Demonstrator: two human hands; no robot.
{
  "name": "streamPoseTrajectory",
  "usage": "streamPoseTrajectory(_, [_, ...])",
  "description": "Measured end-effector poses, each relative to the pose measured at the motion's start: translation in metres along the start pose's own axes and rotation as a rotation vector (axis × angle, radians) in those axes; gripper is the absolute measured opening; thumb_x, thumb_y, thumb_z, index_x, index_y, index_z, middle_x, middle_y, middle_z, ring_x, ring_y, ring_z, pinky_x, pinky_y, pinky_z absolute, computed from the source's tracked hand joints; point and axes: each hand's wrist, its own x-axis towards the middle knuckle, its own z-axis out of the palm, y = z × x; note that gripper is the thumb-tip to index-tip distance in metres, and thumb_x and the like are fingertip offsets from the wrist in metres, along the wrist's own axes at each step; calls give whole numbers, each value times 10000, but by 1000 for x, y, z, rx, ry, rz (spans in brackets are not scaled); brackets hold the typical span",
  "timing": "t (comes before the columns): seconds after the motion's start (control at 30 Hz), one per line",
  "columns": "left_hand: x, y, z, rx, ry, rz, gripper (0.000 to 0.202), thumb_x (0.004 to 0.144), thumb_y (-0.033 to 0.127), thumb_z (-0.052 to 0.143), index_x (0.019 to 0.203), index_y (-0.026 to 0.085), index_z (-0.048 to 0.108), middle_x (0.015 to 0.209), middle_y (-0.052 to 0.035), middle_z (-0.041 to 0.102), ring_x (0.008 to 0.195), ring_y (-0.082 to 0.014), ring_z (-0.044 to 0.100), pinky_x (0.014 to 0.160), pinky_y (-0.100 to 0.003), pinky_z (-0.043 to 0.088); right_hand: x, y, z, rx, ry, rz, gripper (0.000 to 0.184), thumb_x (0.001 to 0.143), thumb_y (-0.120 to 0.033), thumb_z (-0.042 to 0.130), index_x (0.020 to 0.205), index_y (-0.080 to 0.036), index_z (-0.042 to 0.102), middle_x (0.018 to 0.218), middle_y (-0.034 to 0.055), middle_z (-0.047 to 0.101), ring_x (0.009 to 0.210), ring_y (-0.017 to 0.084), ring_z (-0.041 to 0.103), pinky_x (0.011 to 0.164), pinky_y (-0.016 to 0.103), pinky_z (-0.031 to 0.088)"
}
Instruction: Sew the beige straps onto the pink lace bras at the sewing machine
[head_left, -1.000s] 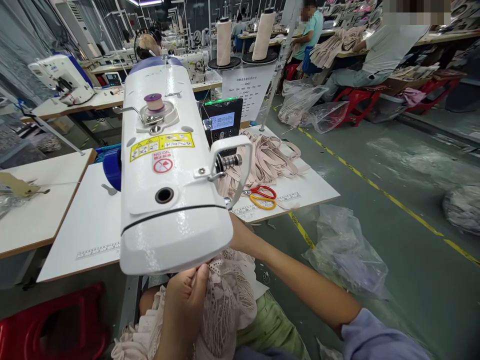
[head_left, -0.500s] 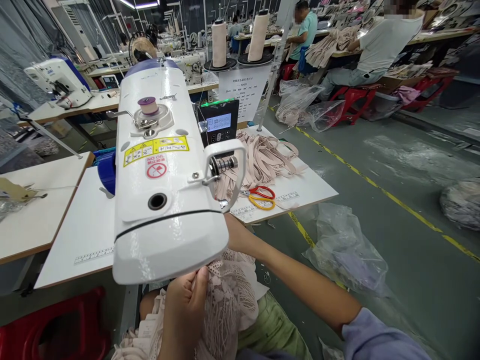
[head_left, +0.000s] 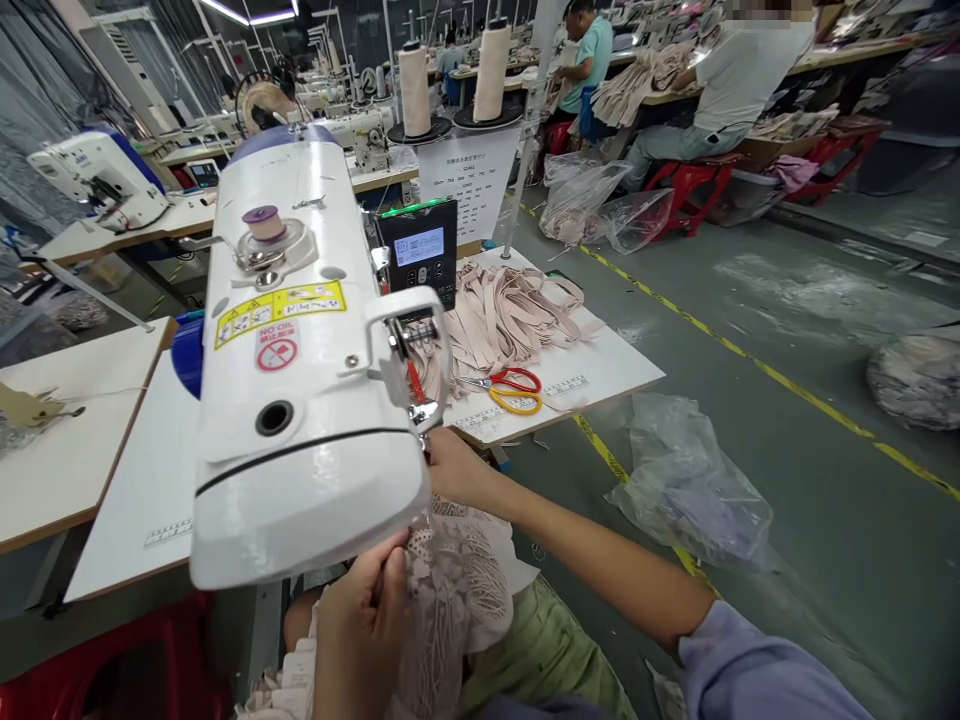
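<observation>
A white sewing machine point(head_left: 315, 400) fills the middle of the view, its head hanging over my hands. Just below its front end, my left hand point(head_left: 367, 600) pinches the edge of a beige lace piece point(head_left: 480, 570) between thumb and fingers. The lace drapes down over my lap, with more beige material point(head_left: 281, 690) bunched at the left. My right hand point(head_left: 457, 468) reaches in behind the machine head, near the needle area. Its fingers are hidden there, so its grip does not show.
Red-and-yellow-handled scissors point(head_left: 516, 390) lie on the white table point(head_left: 615, 370) beside a heap of beige straps point(head_left: 502, 315). A control screen point(head_left: 418, 250) stands behind the machine. Clear plastic bags point(head_left: 694, 490) lie on the floor. A red stool point(head_left: 180, 640) is at lower left. Co-workers sit farther back.
My view has turned slightly, so the machine appears farther left and a little more of my right hand shows. The left hand keeps its pinch on the lace.
</observation>
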Motion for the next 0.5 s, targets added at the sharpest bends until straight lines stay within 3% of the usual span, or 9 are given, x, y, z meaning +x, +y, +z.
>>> streamPoseTrajectory(0.1, [-3,-7,-4,90,87,76,326,914,434,494,1010,243,740,962,-32,787,868,-201,744,731,-243,572,-1,6,5,51,5,-19,38,771,-173,614,807,-178,606,855,6,554,707,144,503,624,248,431])
streamPoseTrajectory(0.23, [-2,-16,-8,226,106,195,289,908,401,514,984,248,746,919,-12,794,794,-184,752,692,-222,563,-1,6,10,47,60,-17,69,770,-169,624,837,-182,622,850,3,550,727,146,506,639,247,419])
streamPoseTrajectory(0.4, [-5,-18,-6,298,138,188,315,928,402,477,977,248,747,903,-19,794,801,-200,750,711,-242,555,0,5,11,12,75,-53,99,755,-165,665,850,-185,642,960,33,577,873,184,545,746,275,440])
streamPoseTrajectory(0.5, [-6,-18,-3,321,148,221,319,930,403,474,971,242,746,886,-20,793,757,-194,747,698,-243,545,0,8,12,20,95,-55,87,751,-152,671,828,-173,635,960,30,576,824,165,546,721,265,435])
